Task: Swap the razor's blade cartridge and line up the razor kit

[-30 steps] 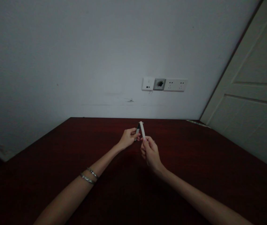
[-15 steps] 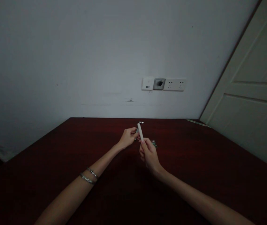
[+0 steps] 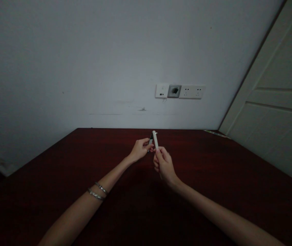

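Observation:
My right hand (image 3: 164, 165) is closed around the lower part of a slim white rod (image 3: 155, 139), which points up and away with a slight lean to the left. My left hand (image 3: 140, 149) pinches a small flat grey piece with a dark upper end (image 3: 150, 140), just left of the rod. The two held things are close together; whether they touch I cannot tell. Behind the rod's tip, a small shiny metal bit (image 3: 156, 133) shows in part near the table's back edge. Two bracelets (image 3: 96, 195) circle my left forearm.
Both arms reach over a dark red wooden table (image 3: 115, 212) that meets a white wall. Sockets and switch plates (image 3: 190, 92) are on the wall. A pale panelled door (image 3: 276, 99) stands at the right, with a thin flat strip (image 3: 216, 134) by the table's back right corner.
My right hand and the white rod have moved slightly up and away, so the rod now covers most of the shiny bit. The greenish object beside my right hand is now hidden.

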`<control>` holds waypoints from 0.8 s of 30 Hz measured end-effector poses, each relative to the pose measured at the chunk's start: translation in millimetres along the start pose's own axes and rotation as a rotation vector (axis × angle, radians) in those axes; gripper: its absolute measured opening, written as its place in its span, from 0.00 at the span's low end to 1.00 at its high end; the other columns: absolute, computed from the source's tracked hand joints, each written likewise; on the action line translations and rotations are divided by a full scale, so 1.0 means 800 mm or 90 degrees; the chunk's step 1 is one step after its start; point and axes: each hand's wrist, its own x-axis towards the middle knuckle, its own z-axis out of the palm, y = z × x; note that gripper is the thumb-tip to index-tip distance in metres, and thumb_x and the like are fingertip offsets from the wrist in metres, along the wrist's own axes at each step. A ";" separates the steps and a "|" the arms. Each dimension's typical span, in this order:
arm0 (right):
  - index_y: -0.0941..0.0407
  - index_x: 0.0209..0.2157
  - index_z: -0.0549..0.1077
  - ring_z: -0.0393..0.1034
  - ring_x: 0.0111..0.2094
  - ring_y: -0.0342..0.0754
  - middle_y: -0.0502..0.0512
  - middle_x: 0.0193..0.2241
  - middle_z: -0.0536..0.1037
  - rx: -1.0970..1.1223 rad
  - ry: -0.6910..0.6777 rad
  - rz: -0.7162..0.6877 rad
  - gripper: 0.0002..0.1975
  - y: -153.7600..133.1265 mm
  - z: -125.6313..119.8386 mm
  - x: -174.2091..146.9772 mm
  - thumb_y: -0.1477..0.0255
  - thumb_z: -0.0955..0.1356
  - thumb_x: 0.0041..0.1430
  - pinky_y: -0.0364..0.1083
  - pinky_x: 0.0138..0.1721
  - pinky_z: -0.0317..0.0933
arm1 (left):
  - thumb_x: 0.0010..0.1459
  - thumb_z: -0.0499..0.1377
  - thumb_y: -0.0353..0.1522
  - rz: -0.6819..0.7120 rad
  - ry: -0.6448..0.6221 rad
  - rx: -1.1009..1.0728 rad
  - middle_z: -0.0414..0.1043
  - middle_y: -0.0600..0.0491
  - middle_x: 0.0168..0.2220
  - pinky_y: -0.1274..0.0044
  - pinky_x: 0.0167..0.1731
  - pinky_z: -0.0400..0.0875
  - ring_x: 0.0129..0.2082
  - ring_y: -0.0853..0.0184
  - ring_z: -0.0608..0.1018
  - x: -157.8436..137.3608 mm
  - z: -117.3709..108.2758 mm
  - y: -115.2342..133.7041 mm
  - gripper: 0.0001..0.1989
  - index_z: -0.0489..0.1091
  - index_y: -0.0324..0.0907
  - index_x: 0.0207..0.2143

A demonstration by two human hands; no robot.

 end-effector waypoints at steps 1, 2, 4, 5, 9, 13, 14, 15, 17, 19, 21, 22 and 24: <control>0.54 0.31 0.61 0.41 0.12 0.34 0.38 0.14 0.52 -0.012 -0.023 0.010 0.15 0.000 0.000 -0.003 0.57 0.64 0.53 0.34 0.10 0.38 | 0.51 0.56 0.33 -0.003 0.008 0.009 0.70 0.54 0.23 0.80 0.26 0.66 0.23 0.71 0.72 0.001 0.000 -0.001 0.08 0.68 0.36 0.26; 0.54 0.31 0.62 0.42 0.12 0.34 0.39 0.14 0.53 -0.029 -0.046 0.013 0.14 -0.003 0.000 -0.006 0.57 0.63 0.54 0.34 0.10 0.39 | 0.50 0.56 0.33 -0.007 0.019 0.019 0.70 0.55 0.23 0.80 0.26 0.66 0.24 0.71 0.72 0.001 -0.001 -0.002 0.08 0.68 0.36 0.25; 0.55 0.32 0.65 0.45 0.13 0.34 0.40 0.15 0.55 -0.070 -0.077 -0.012 0.13 -0.013 -0.003 -0.009 0.59 0.63 0.54 0.35 0.11 0.41 | 0.50 0.57 0.32 -0.006 0.040 0.041 0.72 0.54 0.25 0.79 0.29 0.67 0.26 0.69 0.73 0.002 -0.004 -0.002 0.07 0.70 0.36 0.27; 0.55 0.33 0.66 0.47 0.13 0.34 0.41 0.16 0.57 -0.091 -0.081 -0.041 0.13 -0.022 -0.006 -0.007 0.59 0.63 0.55 0.36 0.12 0.42 | 0.50 0.57 0.32 0.003 0.044 0.048 0.73 0.53 0.27 0.78 0.31 0.68 0.28 0.68 0.74 0.002 -0.005 -0.002 0.07 0.71 0.36 0.28; 0.54 0.45 0.68 0.51 0.14 0.35 0.44 0.19 0.62 -0.161 -0.051 -0.142 0.17 -0.059 -0.028 0.009 0.62 0.64 0.55 0.37 0.13 0.45 | 0.52 0.57 0.33 0.051 0.046 0.054 0.75 0.50 0.37 0.75 0.41 0.67 0.38 0.64 0.75 0.002 -0.010 0.001 0.11 0.73 0.39 0.36; 0.52 0.53 0.66 0.54 0.17 0.37 0.45 0.18 0.65 -0.261 -0.045 -0.165 0.23 -0.075 -0.054 0.016 0.65 0.64 0.55 0.38 0.16 0.50 | 0.52 0.58 0.32 0.055 0.050 0.057 0.75 0.49 0.40 0.72 0.45 0.66 0.41 0.62 0.75 0.002 -0.012 0.002 0.11 0.74 0.40 0.38; 0.52 0.52 0.67 0.56 0.18 0.38 0.46 0.20 0.68 -0.285 -0.052 -0.166 0.22 -0.075 -0.059 0.014 0.66 0.64 0.55 0.39 0.18 0.53 | 0.52 0.58 0.32 0.054 0.052 0.057 0.75 0.49 0.40 0.72 0.45 0.66 0.42 0.62 0.75 0.003 -0.012 0.002 0.11 0.74 0.40 0.38; 0.51 0.51 0.68 0.59 0.20 0.39 0.48 0.22 0.71 -0.299 -0.056 -0.166 0.21 -0.075 -0.063 0.012 0.66 0.65 0.55 0.40 0.20 0.55 | 0.52 0.58 0.31 0.053 0.056 0.059 0.75 0.49 0.40 0.72 0.46 0.66 0.42 0.62 0.75 0.003 -0.013 0.002 0.11 0.74 0.40 0.38; 0.50 0.49 0.70 0.66 0.26 0.44 0.51 0.32 0.76 -0.302 -0.050 -0.167 0.19 -0.073 -0.069 0.005 0.66 0.65 0.54 0.43 0.25 0.61 | 0.52 0.58 0.31 0.051 0.067 0.065 0.75 0.50 0.41 0.72 0.46 0.66 0.43 0.63 0.75 0.003 -0.013 0.002 0.11 0.74 0.40 0.38; 0.49 0.48 0.71 0.69 0.38 0.50 0.52 0.41 0.76 -0.298 -0.047 -0.168 0.19 -0.069 -0.072 -0.003 0.66 0.66 0.53 0.48 0.34 0.65 | 0.51 0.58 0.31 0.050 0.074 0.072 0.75 0.50 0.41 0.72 0.46 0.66 0.43 0.63 0.75 0.003 -0.013 0.001 0.11 0.74 0.40 0.38; 0.49 0.49 0.70 0.65 0.49 0.54 0.51 0.48 0.73 -0.317 -0.062 -0.173 0.19 -0.065 -0.070 -0.011 0.67 0.65 0.54 0.54 0.46 0.61 | 0.51 0.58 0.31 0.052 0.076 0.076 0.75 0.50 0.41 0.72 0.45 0.67 0.43 0.63 0.75 0.003 -0.013 0.000 0.11 0.74 0.40 0.39; 0.49 0.49 0.70 0.63 0.52 0.54 0.51 0.49 0.71 -0.333 -0.080 -0.177 0.19 -0.062 -0.067 -0.015 0.67 0.65 0.55 0.56 0.50 0.58 | 0.51 0.58 0.31 0.054 0.075 0.079 0.75 0.50 0.41 0.72 0.45 0.67 0.43 0.63 0.75 0.002 -0.013 -0.001 0.11 0.74 0.40 0.39; 0.49 0.51 0.68 0.61 0.54 0.53 0.50 0.51 0.70 -0.364 -0.127 -0.179 0.19 -0.057 -0.062 -0.022 0.68 0.64 0.57 0.58 0.55 0.51 | 0.52 0.57 0.29 0.061 0.071 0.084 0.75 0.50 0.41 0.72 0.45 0.67 0.42 0.63 0.76 0.002 -0.012 -0.004 0.11 0.74 0.40 0.39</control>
